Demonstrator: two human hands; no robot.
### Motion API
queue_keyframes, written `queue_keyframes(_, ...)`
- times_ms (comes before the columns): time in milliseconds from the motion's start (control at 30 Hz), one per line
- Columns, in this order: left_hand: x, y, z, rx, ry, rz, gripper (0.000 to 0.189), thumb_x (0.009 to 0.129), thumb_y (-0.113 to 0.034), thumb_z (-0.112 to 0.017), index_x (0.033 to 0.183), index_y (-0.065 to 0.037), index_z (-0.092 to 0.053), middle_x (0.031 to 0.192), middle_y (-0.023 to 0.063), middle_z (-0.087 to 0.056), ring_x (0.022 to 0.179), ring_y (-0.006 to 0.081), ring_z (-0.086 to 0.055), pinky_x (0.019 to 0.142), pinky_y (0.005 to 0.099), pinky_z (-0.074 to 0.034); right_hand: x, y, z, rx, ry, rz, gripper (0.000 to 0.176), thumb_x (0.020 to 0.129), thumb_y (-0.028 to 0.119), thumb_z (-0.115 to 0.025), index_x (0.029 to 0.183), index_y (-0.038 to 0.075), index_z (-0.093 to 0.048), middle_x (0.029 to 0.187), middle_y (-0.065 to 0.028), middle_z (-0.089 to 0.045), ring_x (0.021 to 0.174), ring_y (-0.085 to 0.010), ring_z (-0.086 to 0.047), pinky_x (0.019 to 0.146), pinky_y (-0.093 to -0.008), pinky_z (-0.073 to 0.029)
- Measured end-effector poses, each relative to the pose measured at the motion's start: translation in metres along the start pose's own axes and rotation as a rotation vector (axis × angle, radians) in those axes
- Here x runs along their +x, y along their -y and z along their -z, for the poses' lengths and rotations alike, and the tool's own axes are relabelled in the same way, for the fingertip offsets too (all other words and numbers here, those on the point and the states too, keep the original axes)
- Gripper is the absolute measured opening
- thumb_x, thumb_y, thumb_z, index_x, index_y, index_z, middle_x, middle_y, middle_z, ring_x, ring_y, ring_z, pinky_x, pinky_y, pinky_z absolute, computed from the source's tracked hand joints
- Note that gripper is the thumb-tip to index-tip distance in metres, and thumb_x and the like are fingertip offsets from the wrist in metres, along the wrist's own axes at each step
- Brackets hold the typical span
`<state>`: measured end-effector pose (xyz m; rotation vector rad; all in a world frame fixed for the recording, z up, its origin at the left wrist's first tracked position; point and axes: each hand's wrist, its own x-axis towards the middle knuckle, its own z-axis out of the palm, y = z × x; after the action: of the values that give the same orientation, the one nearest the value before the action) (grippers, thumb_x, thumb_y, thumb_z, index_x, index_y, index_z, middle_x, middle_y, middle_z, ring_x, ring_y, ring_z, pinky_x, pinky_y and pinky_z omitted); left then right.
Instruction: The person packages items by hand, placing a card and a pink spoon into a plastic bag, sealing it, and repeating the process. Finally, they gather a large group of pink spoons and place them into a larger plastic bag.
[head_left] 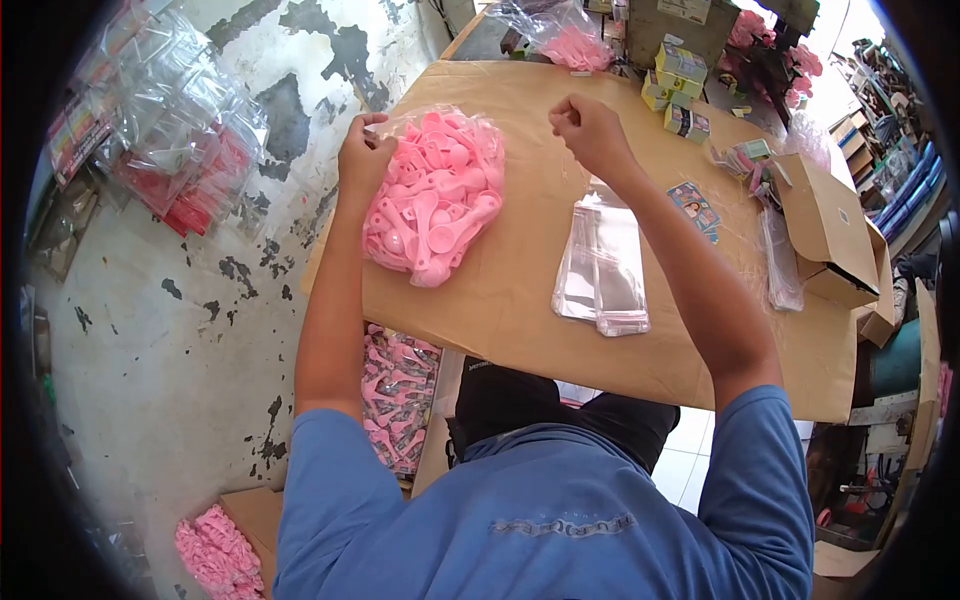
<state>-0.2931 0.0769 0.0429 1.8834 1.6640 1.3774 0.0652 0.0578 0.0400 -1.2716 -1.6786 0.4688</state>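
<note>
A clear plastic bag full of pink measuring spoons lies on the left part of the table. My left hand is closed at the bag's upper left edge, with its fingertips pinching the film. My right hand is raised over the table to the right of the bag, its fingers curled together; whether something thin is between them is hidden. Below it lies a stack of clear plastic sleeves, fanned slightly. Small printed cards lie beside my right forearm.
Brown paper covers the table. Small yellow boxes stand at the back right, and an open cardboard box at the right edge. Under the table's left side is a box of packed pink spoons. Clear packets hang on the left wall.
</note>
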Motion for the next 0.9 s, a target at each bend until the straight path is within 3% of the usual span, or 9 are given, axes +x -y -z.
queue_keyframes(33, -0.010, -0.013, 0.000, -0.036, 0.084, -0.008, 0.046, 0.081, -0.011, -0.076, 0.125, -0.007, -0.066, 0.088, 0.0065, -0.067, 0.080, 0.0212, -0.064, 0.079, 0.0360, -0.053, -0.002, 0.003, 0.001, -0.044, -0.053, 0.132, 0.020, 0.099, 0.018, -0.069, 0.102, -0.002, -0.069, 0.085, -0.0092, -0.074, 0.076, -0.0161, -0.072, 0.071, -0.0315, -0.058)
queue_keyframes(133, -0.040, -0.035, -0.006, 0.151, -0.079, -0.366, 0.056, 0.083, -0.014, -0.076, 0.136, -0.009, -0.060, 0.106, 0.0109, -0.067, 0.097, 0.0268, -0.063, 0.097, 0.0407, -0.050, -0.010, 0.035, 0.020, -0.038, 0.029, 0.140, 0.019, 0.095, 0.016, -0.071, 0.104, 0.000, -0.071, 0.095, -0.0163, -0.076, 0.086, -0.0264, -0.075, 0.077, -0.0376, -0.058)
queue_keyframes(167, -0.048, -0.042, -0.007, 0.239, -0.092, -0.405, 0.059, 0.084, -0.020, -0.080, 0.138, -0.009, -0.059, 0.125, 0.0152, -0.063, 0.116, 0.0324, -0.060, 0.109, 0.0468, -0.044, -0.012, 0.036, 0.026, -0.023, 0.046, 0.145, 0.020, 0.094, 0.017, -0.071, 0.105, 0.000, -0.071, 0.096, -0.0167, -0.077, 0.088, -0.0273, -0.075, 0.078, -0.0382, -0.058)
queue_keyframes(267, -0.067, -0.050, -0.016, 0.242, 0.005, -0.485, 0.064, 0.084, -0.026, -0.082, 0.140, -0.008, -0.058, 0.137, 0.0162, -0.061, 0.130, 0.0337, -0.055, 0.109, 0.0502, -0.044, -0.016, 0.032, 0.035, -0.072, 0.110, 0.176, 0.023, 0.094, 0.018, -0.072, 0.108, 0.000, -0.071, 0.101, -0.0177, -0.077, 0.094, -0.0304, -0.075, 0.081, -0.0404, -0.058)
queue_keyframes(300, -0.071, -0.045, -0.020, 0.239, 0.131, -0.435, 0.076, 0.085, -0.036, -0.082, 0.149, -0.009, -0.051, 0.154, 0.0156, -0.051, 0.146, 0.0343, -0.043, 0.116, 0.0558, -0.037, -0.018, 0.026, 0.039, -0.154, 0.134, 0.192, 0.024, 0.094, 0.019, -0.072, 0.108, -0.001, -0.071, 0.103, -0.0179, -0.077, 0.096, -0.0317, -0.075, 0.083, -0.0414, -0.057)
queue_keyframes(433, -0.086, -0.035, -0.025, 0.462, 0.228, -0.419, 0.090, 0.089, -0.044, -0.077, 0.161, -0.011, -0.036, 0.165, 0.0173, -0.039, 0.153, 0.0350, -0.037, 0.121, 0.0603, -0.028, -0.028, 0.009, 0.054, -0.295, 0.197, 0.133, 0.025, 0.095, 0.019, -0.070, 0.110, -0.001, -0.071, 0.109, -0.0189, -0.076, 0.104, -0.0356, -0.073, 0.090, -0.0447, -0.056)
queue_keyframes(600, -0.093, -0.032, -0.019, 0.423, 0.310, -0.443, 0.101, 0.087, -0.050, -0.076, 0.166, -0.011, -0.025, 0.171, 0.0121, -0.028, 0.156, 0.0328, -0.031, 0.124, 0.0629, -0.022, -0.036, -0.008, 0.053, -0.304, 0.195, 0.105, 0.023, 0.099, 0.019, -0.070, 0.112, 0.000, -0.071, 0.102, -0.0128, -0.077, 0.091, -0.0260, -0.074, 0.080, -0.0379, -0.057)
queue_keyframes(733, -0.108, -0.044, -0.015, 0.346, 0.343, -0.477, 0.103, 0.086, -0.050, -0.076, 0.166, -0.009, -0.025, 0.170, 0.0130, -0.030, 0.156, 0.0326, -0.031, 0.125, 0.0601, -0.023, -0.043, 0.013, 0.041, -0.190, 0.147, 0.138, 0.018, 0.096, 0.016, -0.070, 0.108, 0.002, -0.072, 0.102, -0.0166, -0.077, 0.088, -0.0318, -0.076, 0.079, -0.0402, -0.058)
queue_keyframes(900, -0.126, -0.057, -0.018, 0.340, 0.284, -0.413, 0.105, 0.084, -0.046, -0.078, 0.165, -0.005, -0.024, 0.168, 0.0155, -0.033, 0.153, 0.0344, -0.035, 0.124, 0.0581, -0.026, -0.047, 0.071, -0.001, 0.121, 0.121, 0.334, 0.021, 0.096, 0.010, -0.069, 0.115, 0.004, -0.071, 0.101, -0.0144, -0.077, 0.084, -0.0250, -0.074, 0.079, -0.0351, -0.058)
